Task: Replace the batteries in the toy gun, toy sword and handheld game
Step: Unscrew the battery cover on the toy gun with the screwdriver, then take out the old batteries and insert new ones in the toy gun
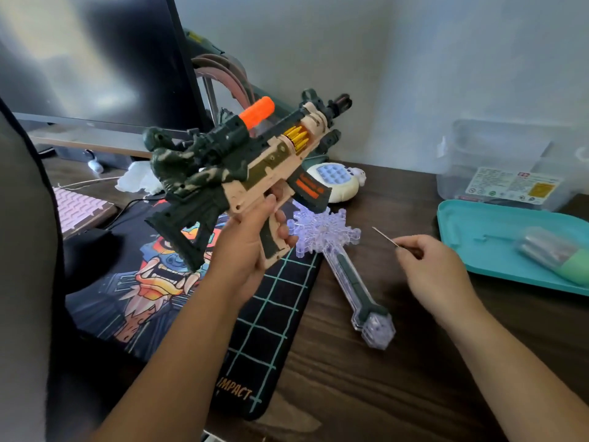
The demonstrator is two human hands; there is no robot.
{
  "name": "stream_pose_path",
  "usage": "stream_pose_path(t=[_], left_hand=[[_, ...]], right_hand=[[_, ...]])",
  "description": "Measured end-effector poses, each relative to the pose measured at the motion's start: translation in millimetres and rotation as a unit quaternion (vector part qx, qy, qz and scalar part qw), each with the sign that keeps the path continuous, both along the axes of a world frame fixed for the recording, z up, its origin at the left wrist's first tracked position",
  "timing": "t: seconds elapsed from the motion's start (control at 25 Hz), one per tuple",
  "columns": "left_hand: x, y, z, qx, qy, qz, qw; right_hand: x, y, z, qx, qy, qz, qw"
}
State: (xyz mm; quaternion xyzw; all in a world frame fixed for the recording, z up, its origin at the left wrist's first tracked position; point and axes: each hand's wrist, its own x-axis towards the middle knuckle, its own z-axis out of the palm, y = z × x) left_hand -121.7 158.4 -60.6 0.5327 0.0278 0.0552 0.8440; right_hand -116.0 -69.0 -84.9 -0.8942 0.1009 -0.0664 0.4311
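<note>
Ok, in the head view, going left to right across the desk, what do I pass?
Pink keyboard → toy gun gripped by the left hand → toy sword → right hand pinching a thin metal tool → teal tray

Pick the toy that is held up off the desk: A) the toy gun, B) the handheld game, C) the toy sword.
A: the left hand grips the toy gun by its handle in the air; the toy sword and handheld game lie on the desk.

Bare desk (366,393) lies between toy sword (347,269) and tray (462,237)
</note>
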Motion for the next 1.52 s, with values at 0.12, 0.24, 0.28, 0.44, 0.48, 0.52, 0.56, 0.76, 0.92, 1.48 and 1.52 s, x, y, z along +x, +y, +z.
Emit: stream_pose_path(t=[0.12,0.24,0.28,0.44,0.48,0.52,0.56,0.76,0.92,1.48,1.52], left_hand=[[6.2,-34.0,0.5,-0.027,0.006,-0.046,0.999],[13.6,-66.1,1.8,-0.093,0.044,-0.07,0.992],[16.1,-75.7,2.8,-0.123,0.061,-0.08,0.987],[29.1,-99.9,8.2,-0.2,0.104,-0.1,0.969],[32.0,-103.5,9.2,-0.214,0.109,-0.098,0.966],[34.4,-106.8,10.0,-0.226,0.112,-0.093,0.963],[36.1,-108.5,9.7,-0.235,0.115,-0.089,0.961],[39.5,-120.1,-1.4,-0.254,0.134,-0.087,0.954],[35.9,-128.3,-11.4,-0.243,0.13,-0.115,0.954],[31.7,-135.5,-17.1,-0.192,0.115,-0.077,0.972],[32.5,-134.6,-17.5,-0.191,0.112,-0.079,0.972]], right_hand=[[5.0,-16.1,-12.2,-0.115,0.0,-0.002,0.993],[4.0,-22.6,-19.0,-0.21,-0.012,0.01,0.978],[3.9,-24.8,-19.1,-0.232,-0.01,0.013,0.973],[5.1,-31.4,-18.5,-0.237,0.002,0.036,0.971],[5.1,-31.8,-18.4,-0.236,0.003,0.043,0.971],[4.8,-32.9,-17.1,-0.234,-0.007,0.045,0.971],[5.0,-35.7,-15.0,-0.222,-0.035,0.032,0.974],[24.6,-87.1,-2.5,-0.283,-0.082,-0.12,0.948],[20.4,-90.1,-14.8,-0.331,-0.076,-0.15,0.929],[-13.0,6.6,7.0,0.251,0.043,0.131,0.958],[-14.6,6.6,7.2,0.256,0.042,0.137,0.956]])
